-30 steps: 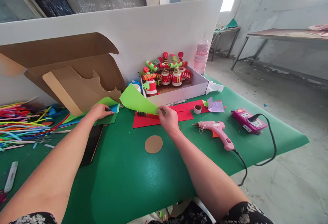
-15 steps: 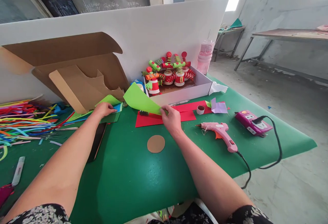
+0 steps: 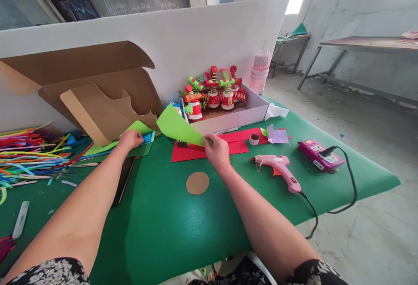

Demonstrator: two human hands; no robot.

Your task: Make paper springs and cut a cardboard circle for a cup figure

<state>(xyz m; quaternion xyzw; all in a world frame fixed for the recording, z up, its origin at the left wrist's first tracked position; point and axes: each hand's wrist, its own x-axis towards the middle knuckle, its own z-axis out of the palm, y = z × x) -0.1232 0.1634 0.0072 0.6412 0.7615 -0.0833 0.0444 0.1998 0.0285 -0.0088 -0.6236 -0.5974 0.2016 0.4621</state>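
Note:
My right hand (image 3: pixel 216 149) pinches the near corner of a lime-green sheet of paper (image 3: pixel 178 126), which is held up off the table and curves away to the left. My left hand (image 3: pixel 131 140) is closed at a stack of coloured paper (image 3: pixel 148 138) by the cardboard box. A green sheet (image 3: pixel 139 125) bulges up behind its fingers, whose tips are partly hidden. Red paper strips (image 3: pixel 187 152) lie under and beyond the lime sheet. Nearer to me, a round brown cardboard disc (image 3: pixel 197 183) lies flat on the green table.
A pink glue gun (image 3: pixel 279 167) and a magenta power block (image 3: pixel 321 156) with a black cord lie right. A white tray (image 3: pixel 228 122) of red-and-green paper figures stands behind. An open cardboard box (image 3: pixel 98 76), pipe cleaners (image 3: pixel 32 159) and a dark flat object (image 3: pixel 124 180) are left.
Both hands stay in nearly the same places. The fingers of my left hand have drawn back slightly over the paper stack. The whole view has shifted slightly.

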